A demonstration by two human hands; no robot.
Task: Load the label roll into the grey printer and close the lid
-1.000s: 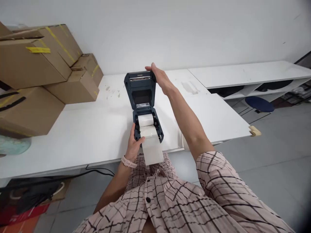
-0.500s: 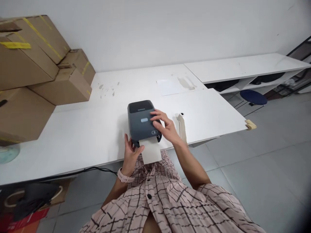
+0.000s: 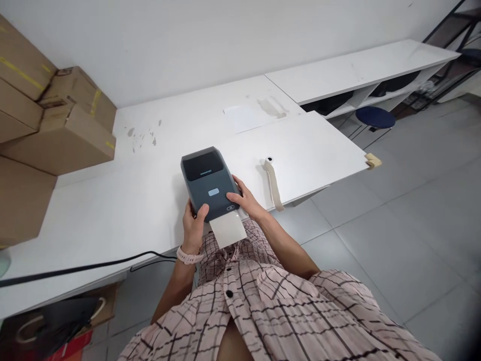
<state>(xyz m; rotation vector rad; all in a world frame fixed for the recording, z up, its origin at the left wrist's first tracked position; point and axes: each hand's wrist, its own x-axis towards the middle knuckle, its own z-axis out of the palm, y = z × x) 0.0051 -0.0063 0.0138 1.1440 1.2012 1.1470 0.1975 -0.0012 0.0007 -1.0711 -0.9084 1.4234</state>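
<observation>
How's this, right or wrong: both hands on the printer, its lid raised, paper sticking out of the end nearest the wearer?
Wrong on the lid: the head view shows it down, not raised. The left hand and right hand are on the printer, and paper sticks out of that end.

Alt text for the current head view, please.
Left hand and right hand hold opposite sides of a closed grey printer at a white table's edge, pale paper sticking out of its front. A small roll with a loose strip is to the right; cardboard boxes stand at left.
</observation>
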